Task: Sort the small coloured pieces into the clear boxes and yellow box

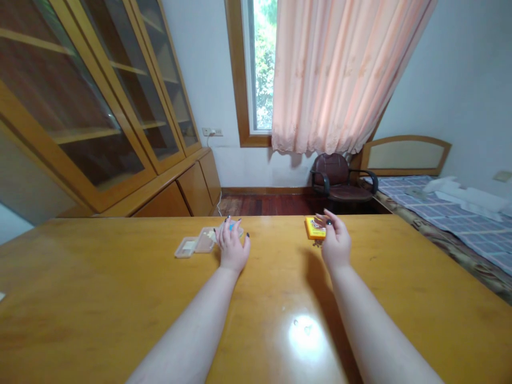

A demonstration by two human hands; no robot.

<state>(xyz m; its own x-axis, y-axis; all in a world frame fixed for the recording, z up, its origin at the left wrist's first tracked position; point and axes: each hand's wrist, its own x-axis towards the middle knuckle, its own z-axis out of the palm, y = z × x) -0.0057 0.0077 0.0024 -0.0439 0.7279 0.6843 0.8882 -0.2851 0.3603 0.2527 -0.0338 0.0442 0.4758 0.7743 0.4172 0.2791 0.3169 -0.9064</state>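
My left hand point(232, 249) is palm down with its fingers spread over the right end of a clear plastic case point(205, 240). Pale small pieces lie inside the case, and a bit of blue shows between my fingers. A smaller open clear box point(186, 247) adjoins it on the left. At the right, my right hand point(336, 244) has its thumb and fingers closed together beside a yellow box point(315, 228) with brown print. Whatever the fingertips pinch, if anything, is hidden. Several tiny brown pieces point(317, 243) lie on the table just in front of the yellow box.
Both forearms reach across a wide glossy wooden table point(120, 298). Beyond its far edge are a brown armchair point(340, 178) and a curtained window. A glass-door cabinet point(120, 96) stands at the left, and a bed point(440, 202) with a checked cover is at the right.
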